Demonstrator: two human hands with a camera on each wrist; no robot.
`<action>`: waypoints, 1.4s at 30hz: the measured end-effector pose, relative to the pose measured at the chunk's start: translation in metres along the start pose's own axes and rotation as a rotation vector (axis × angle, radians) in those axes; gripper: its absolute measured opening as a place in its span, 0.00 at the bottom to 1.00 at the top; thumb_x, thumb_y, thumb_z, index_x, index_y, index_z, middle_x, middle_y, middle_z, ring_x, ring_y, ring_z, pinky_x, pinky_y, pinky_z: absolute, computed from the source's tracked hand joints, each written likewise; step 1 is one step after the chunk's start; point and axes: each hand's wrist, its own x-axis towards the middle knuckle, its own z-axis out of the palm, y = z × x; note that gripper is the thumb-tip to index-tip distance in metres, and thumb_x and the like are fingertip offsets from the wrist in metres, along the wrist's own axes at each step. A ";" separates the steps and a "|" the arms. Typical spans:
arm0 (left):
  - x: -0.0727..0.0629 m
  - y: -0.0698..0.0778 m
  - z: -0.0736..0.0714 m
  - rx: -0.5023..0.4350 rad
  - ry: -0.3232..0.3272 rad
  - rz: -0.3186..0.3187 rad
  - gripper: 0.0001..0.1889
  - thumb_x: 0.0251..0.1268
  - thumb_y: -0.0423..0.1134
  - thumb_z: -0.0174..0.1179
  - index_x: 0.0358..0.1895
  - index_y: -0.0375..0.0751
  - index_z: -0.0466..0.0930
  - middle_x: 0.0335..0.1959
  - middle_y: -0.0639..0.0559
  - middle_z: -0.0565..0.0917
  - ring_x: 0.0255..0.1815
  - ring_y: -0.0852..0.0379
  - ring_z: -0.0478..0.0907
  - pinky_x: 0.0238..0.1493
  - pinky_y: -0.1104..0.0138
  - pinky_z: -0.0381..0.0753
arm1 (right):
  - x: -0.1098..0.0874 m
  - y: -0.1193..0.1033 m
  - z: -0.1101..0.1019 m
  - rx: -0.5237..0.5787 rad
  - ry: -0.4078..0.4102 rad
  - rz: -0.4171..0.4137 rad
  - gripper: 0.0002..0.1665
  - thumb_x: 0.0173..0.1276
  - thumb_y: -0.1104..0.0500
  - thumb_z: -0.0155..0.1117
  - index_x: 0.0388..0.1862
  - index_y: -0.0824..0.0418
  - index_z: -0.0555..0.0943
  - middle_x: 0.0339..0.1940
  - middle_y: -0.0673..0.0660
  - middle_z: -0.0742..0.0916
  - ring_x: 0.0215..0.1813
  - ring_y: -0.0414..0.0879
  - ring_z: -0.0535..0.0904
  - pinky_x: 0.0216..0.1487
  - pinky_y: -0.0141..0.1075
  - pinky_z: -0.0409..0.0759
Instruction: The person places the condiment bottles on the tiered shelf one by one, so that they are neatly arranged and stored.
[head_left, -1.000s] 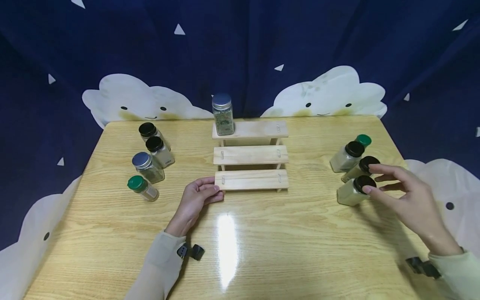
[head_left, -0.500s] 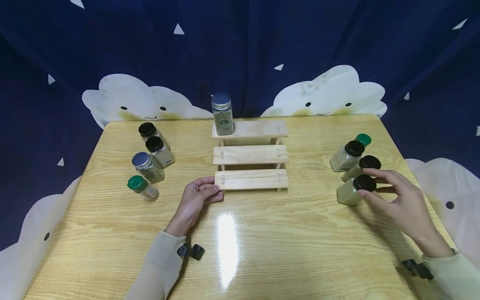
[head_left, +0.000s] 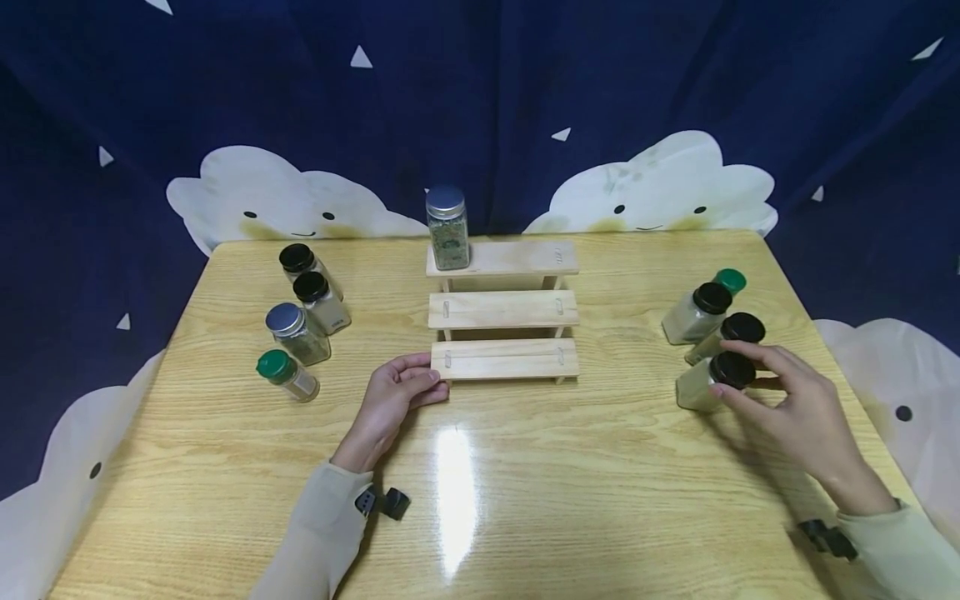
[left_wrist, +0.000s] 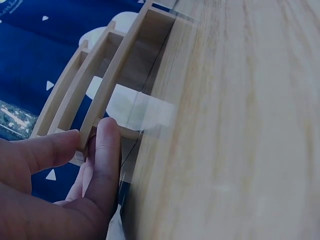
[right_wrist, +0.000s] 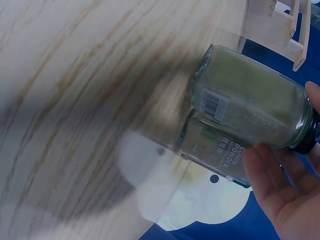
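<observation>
A small three-step wooden rack stands mid-table. My left hand pinches the left end of its lowest step, thumb above and fingers below, as the left wrist view shows up close. On the top step, at its left, stands a spice jar with a blue-silver lid. At the right, my right hand grips the black lid of the nearest square spice jar between thumb and fingers. That jar, full of pale greenish powder, stands upright. Right behind it is a cumin powder jar, also black-lidded.
Behind those two are another black-lidded jar and a green-lidded one. On the left side stand a green-lidded jar, a blue-lidded jar and two black-lidded jars. A dark blue curtain hangs behind the table.
My right hand has moved left onto the nearest jar, and its thumb and fingers have come in round the black lid. The left hand and rack stay where they were.
</observation>
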 end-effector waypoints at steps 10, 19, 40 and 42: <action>0.000 -0.001 0.001 -0.018 0.008 -0.003 0.19 0.78 0.15 0.54 0.68 0.13 0.67 0.35 0.44 0.88 0.33 0.57 0.91 0.50 0.64 0.94 | -0.002 -0.002 0.001 0.000 0.017 -0.024 0.43 0.51 0.79 0.85 0.68 0.60 0.87 0.60 0.33 0.84 0.56 0.23 0.79 0.52 0.11 0.79; 0.000 -0.002 0.001 -0.021 0.017 -0.007 0.19 0.78 0.15 0.54 0.68 0.14 0.67 0.35 0.44 0.88 0.33 0.57 0.90 0.50 0.63 0.94 | -0.003 -0.004 0.002 -0.001 0.048 -0.025 0.43 0.47 0.79 0.87 0.65 0.62 0.89 0.60 0.38 0.88 0.58 0.21 0.80 0.52 0.10 0.78; 0.000 -0.002 0.001 -0.018 0.006 0.004 0.20 0.78 0.16 0.54 0.68 0.14 0.67 0.35 0.43 0.88 0.33 0.57 0.90 0.50 0.63 0.95 | 0.020 -0.043 -0.016 0.021 0.078 -0.050 0.41 0.47 0.79 0.88 0.62 0.60 0.91 0.53 0.31 0.88 0.50 0.27 0.83 0.50 0.12 0.79; 0.000 -0.002 0.001 -0.017 0.007 0.002 0.20 0.79 0.16 0.55 0.69 0.14 0.66 0.36 0.43 0.88 0.33 0.56 0.90 0.50 0.63 0.94 | 0.026 -0.048 -0.018 0.024 0.076 -0.056 0.40 0.47 0.78 0.88 0.62 0.60 0.91 0.53 0.31 0.88 0.51 0.27 0.84 0.50 0.12 0.79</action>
